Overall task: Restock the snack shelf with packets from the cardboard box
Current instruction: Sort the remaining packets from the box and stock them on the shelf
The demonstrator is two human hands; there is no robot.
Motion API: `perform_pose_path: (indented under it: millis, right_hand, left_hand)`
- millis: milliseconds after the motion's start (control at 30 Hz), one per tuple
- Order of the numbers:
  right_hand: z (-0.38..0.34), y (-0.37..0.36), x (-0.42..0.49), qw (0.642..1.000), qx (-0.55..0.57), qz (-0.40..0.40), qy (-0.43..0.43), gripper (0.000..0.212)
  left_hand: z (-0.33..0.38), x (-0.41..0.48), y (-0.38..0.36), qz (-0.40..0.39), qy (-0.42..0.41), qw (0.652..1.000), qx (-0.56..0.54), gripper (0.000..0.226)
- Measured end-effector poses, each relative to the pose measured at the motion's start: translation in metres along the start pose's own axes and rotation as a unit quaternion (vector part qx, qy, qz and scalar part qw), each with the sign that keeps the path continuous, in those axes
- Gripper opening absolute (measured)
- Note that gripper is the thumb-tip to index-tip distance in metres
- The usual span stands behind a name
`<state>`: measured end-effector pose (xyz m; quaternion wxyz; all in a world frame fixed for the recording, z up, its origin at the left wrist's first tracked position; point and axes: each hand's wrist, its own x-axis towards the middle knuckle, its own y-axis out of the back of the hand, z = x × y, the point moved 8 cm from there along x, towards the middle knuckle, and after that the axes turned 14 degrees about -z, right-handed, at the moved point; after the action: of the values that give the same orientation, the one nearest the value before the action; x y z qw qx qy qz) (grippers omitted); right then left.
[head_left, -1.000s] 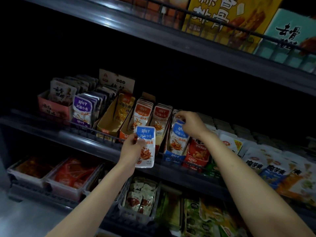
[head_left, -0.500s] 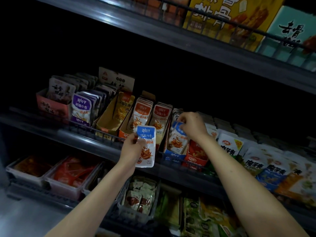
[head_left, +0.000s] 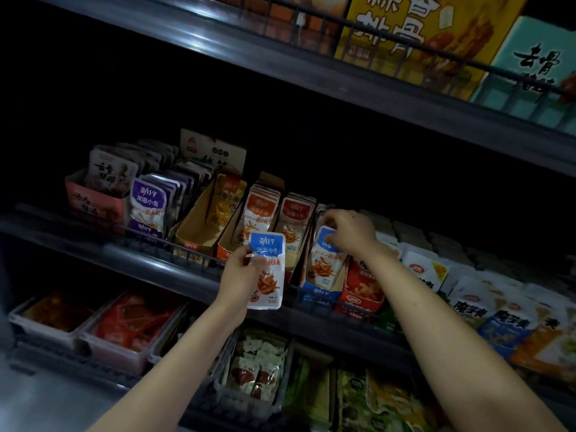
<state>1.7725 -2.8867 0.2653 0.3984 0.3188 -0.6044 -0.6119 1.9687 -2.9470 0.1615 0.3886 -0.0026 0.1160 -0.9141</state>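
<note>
1. The left hand [head_left: 241, 275] grips a flat blue-and-white plastic snack packet [head_left: 271, 280] by its left side, thumb across the printed face and fingers behind. It holds the packet upright just in front of the front edge of the dim grey middle shelf [head_left: 149, 260].
2. The right hand [head_left: 350, 232] reaches over that front edge. Its fingers are curled over the top of the front blue-topped packet [head_left: 324, 266], which stands in a blue cardboard display tray [head_left: 319, 295] of matching packets at the shelf's front edge.
3. The right hand looks to be tipping that row to open a slot for the held packet. This is my reading, not something shown.
4. The held packet looks light, thin and pliable, and its glossy film is probably slick. It should bend rather than stay rigid if pushed from one corner.
5. A good hold would be a firm pinch on the sealed side or top margin. Then slide it in bottom edge first, so it does not buckle against its neighbours.
</note>
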Motion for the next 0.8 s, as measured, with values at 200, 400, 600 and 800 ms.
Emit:
perform_pose_path:
  millis: [200,400,600,800]
  right_hand:
    - [-0.0001,-0.0061,-0.002,0.997,-0.044,-0.065,0.016,0.053]
    - [0.0002,-0.0053,-0.0023,0.999,-0.032,-0.004,0.017,0.045]
    - [-0.0054,-0.0059,-0.0025,0.995,-0.075,0.048,0.034,0.045]
    - [-0.008,-0.0064,-0.0023,0.988,-0.133,0.073,0.018,0.047]
  left_hand:
    - [-0.0007,0.0007,0.0016,0.0,0.003,1.0,-0.002,0.023]
    - [-0.0023,0.0007,0.0007,-0.004,0.007,1.0,-0.009,0.022]
    - [-0.0017,0.0018,0.0001,-0.005,0.0,1.0,-0.004,0.017]
    - [-0.0024,0.0017,-0.0013,-0.007,0.002,1.0,0.002,0.016]
